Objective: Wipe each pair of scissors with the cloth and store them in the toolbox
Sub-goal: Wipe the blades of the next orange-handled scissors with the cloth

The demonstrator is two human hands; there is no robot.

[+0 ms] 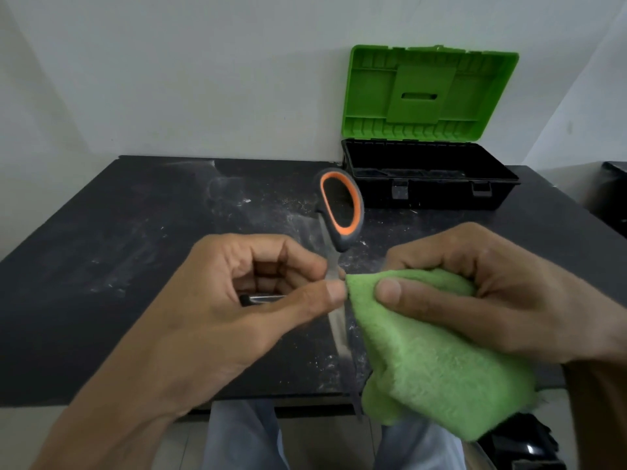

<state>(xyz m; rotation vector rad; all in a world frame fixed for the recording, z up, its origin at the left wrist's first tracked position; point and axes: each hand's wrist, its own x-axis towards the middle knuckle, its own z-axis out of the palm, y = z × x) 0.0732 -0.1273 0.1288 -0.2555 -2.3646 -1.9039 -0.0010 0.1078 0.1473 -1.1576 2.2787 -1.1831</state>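
My left hand (244, 300) pinches a pair of scissors (340, 212) near the pivot. Its grey and orange handle loop points away from me and its steel blades point toward me. A second handle part shows as a dark stub under my left fingers. My right hand (481, 293) grips a green cloth (431, 354), which hangs down and touches the blades from the right. The toolbox (427, 178) stands open at the back right of the table, its green lid upright against the wall and its black base showing no scissors that I can see.
The table (118, 232) is black, dusty and scratched, and its near edge runs just under my hands. My legs in light trousers show below it. A dark object sits at the far right edge, and a black item lies on the floor at lower right.
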